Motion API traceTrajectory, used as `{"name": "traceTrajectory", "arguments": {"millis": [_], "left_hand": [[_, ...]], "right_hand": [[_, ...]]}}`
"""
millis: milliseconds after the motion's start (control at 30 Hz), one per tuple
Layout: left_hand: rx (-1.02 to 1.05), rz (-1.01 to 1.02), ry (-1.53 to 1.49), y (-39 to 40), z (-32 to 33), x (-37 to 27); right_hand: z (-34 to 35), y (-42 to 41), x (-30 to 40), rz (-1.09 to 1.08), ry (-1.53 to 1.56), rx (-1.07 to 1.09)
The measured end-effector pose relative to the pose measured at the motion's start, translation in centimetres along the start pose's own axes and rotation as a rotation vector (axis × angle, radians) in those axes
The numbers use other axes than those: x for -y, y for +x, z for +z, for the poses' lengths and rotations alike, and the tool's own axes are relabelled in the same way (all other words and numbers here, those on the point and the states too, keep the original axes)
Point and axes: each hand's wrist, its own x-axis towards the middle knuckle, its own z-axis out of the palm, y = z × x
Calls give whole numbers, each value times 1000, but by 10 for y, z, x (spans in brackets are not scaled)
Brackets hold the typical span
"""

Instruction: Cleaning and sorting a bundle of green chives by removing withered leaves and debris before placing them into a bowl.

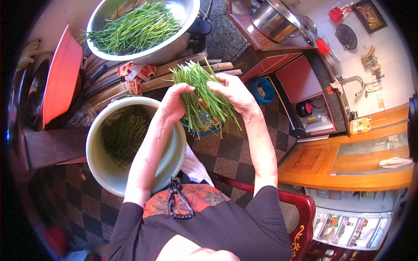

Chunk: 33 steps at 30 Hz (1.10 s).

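Between my two hands is a loose bunch of green chives, its pale ends pointing away from me and its green tips hanging toward me. My left hand grips the bunch on its left side, thumb laid on top. From the right, my right hand holds the same bunch, thumb pressed across the stalks. Beyond the hands stands a steel basin heaped with more chives. Beneath my left forearm is a pale green bucket with dark, grass-like greens inside; my arm hides part of it.
Partly covered by the bunch, a blue bin with a colourful liner stands on the checkered floor. Another blue bin is farther right. A red-orange basin leans at left, near wooden slats. A steel pot sits on the counter.
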Motion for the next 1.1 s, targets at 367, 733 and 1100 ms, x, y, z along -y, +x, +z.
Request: {"name": "traceTrajectory", "arguments": {"millis": [367, 733, 1100], "left_hand": [[-87, -18, 10, 4, -8, 2], [-143, 68, -24, 2, 13, 3], [-136, 107, 107, 6, 5, 7]], "right_hand": [[-1, 15, -12, -185, 78, -127], [10, 10, -14, -148, 116, -121], [10, 20, -35, -326, 42, -181]]}}
